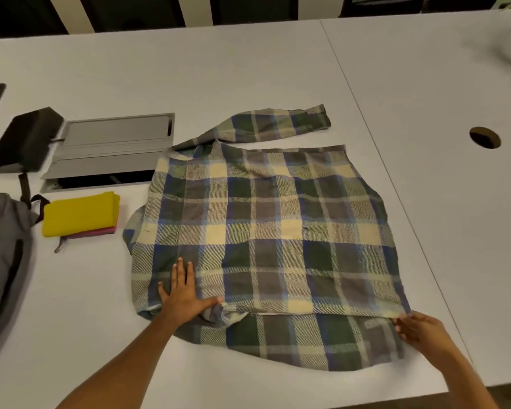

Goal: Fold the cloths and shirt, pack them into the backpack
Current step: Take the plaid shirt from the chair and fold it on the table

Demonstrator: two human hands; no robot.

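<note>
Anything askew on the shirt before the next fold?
Yes: one sleeve still trails loose beyond the plaid shirt at its far edge, and fabric bunches beside the left hand at the near edge.

A plaid shirt lies spread mid-desk; the left hand presses it flat, the right hand pinches its near-right hem. Folded cloths sit beside a grey backpack at the left edge.

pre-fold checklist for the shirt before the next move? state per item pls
1. Left hand flat on plaid shirt, pinning it: ok.
2. Right hand pinching the near right edge: ok.
3. Far sleeve tucked in: not ok, it lies spread out beyond the body.
4. Shirt body smooth: not ok, bunched near the left thumb.
5. Folded cloths stacked by backpack: ok.
6. Backpack open: cannot tell.
</note>
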